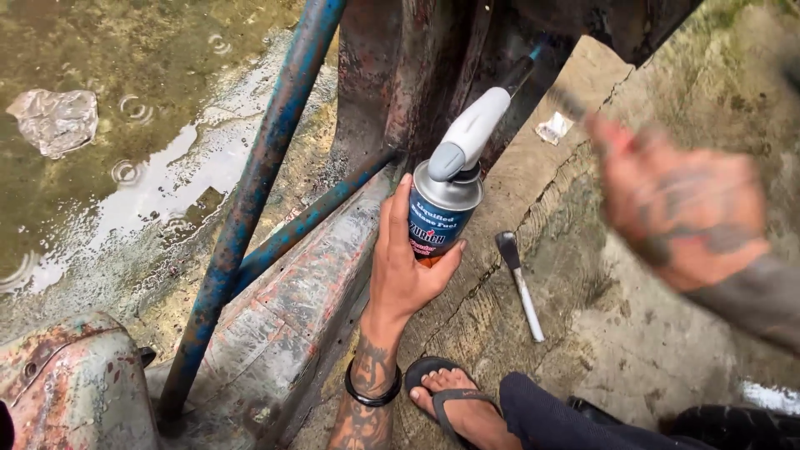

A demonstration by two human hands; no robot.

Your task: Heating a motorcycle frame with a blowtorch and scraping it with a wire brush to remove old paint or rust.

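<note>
open concrete right of the canister; rusty frame, seemingly, crowds left.

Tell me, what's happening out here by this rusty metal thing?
A person crouches on wet concrete beside a rusty metal frame with blue bars. Their left hand grips a gas canister topped with a grey torch head, its nozzle pointed at the frame. The right hand is raised and blurred; whether it holds anything is unclear. A small hand tool lies on the ground, near a sandalled foot.
</note>
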